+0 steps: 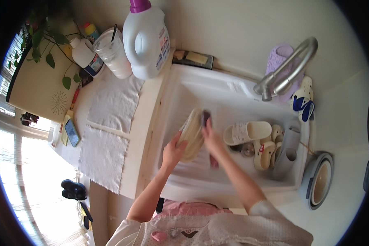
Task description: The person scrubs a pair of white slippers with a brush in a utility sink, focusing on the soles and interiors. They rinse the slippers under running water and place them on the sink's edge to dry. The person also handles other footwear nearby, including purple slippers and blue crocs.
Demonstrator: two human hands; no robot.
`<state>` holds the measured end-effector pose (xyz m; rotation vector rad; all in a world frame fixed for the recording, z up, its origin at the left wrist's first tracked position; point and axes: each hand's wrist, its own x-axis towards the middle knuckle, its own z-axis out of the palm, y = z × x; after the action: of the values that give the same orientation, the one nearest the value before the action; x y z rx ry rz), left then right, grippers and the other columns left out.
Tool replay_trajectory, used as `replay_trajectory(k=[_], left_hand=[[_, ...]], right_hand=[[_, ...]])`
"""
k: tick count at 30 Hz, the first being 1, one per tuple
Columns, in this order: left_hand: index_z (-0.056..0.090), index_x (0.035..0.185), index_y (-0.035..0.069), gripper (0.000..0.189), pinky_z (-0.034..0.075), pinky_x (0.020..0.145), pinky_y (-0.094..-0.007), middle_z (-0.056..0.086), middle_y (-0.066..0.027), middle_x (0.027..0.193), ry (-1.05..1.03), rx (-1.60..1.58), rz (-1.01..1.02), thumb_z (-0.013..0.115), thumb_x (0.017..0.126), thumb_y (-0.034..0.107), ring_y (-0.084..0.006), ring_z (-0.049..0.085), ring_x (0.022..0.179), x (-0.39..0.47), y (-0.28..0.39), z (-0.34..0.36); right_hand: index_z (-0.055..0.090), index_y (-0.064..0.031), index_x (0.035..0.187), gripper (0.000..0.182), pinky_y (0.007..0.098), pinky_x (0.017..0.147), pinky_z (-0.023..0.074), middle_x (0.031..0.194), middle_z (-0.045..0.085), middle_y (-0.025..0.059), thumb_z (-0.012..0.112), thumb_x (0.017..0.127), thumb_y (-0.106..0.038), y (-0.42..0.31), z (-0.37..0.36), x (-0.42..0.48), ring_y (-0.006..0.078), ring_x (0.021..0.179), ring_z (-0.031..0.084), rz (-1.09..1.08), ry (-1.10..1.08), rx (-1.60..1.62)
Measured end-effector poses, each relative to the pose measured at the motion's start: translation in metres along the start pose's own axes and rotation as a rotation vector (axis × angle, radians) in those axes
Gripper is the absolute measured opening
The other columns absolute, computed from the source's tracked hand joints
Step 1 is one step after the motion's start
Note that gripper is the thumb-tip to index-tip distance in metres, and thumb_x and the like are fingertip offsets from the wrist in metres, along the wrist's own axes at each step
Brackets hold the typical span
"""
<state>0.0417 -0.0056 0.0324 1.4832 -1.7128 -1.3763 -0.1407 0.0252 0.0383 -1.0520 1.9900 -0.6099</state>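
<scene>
Over the white sink basin (178, 92), my left hand (175, 150) grips a cream slipper (193, 135) by its near edge. The slipper is tilted, and motion blurs its surface. My right hand (211, 135) is closed around a dark reddish scrubbing brush (206, 116), whose upper end meets or nearly meets the slipper's right side. Below the right hand shows a reddish piece (214, 162), perhaps the brush's handle. To the right in the basin lie a white slide sandal (258, 130), a cream clog (263, 156) and grey slippers (287, 150).
A metal faucet (283, 81) arches over the sink's back right. Lilac slippers (278, 57) and a white-and-blue clog (304, 98) lean behind it. A detergent jug (146, 43) and grey cloths (103, 156) occupy the left counter. A folding bucket (321, 181) is at right.
</scene>
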Motion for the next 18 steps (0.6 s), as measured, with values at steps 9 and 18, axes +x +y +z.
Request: replay_trajectory(k=[9, 18], left_hand=[[0.051, 0.127, 0.011, 0.049, 0.043, 0.088, -0.0338, 0.061, -0.0202, 0.109, -0.159, -0.103, -0.053, 0.059, 0.081, 0.026, -0.0298, 0.058, 0.105, 0.0, 0.011, -0.005], [0.049, 0.128, 0.01, 0.052, 0.043, 0.088, -0.0312, 0.062, -0.0184, 0.108, -0.336, -0.031, -0.12, 0.058, 0.081, 0.028, -0.024, 0.06, 0.103, 0.025, 0.016, -0.031]], right_hand=[[0.015, -0.0169, 0.143, 0.057, 0.0458, 0.072, 0.0487, 0.11, 0.057, 0.0233, 0.04, 0.094, -0.032, 0.011, -0.004, 0.024, 0.0431, 0.083, 0.06, 0.009, 0.113, -0.135], [0.019, -0.0148, 0.142, 0.055, 0.0466, 0.064, 0.0479, 0.09, 0.061, 0.0258, 0.039, 0.095, -0.033, 0.01, -0.005, 0.034, 0.0426, 0.075, 0.06, 0.032, 0.086, -0.218]])
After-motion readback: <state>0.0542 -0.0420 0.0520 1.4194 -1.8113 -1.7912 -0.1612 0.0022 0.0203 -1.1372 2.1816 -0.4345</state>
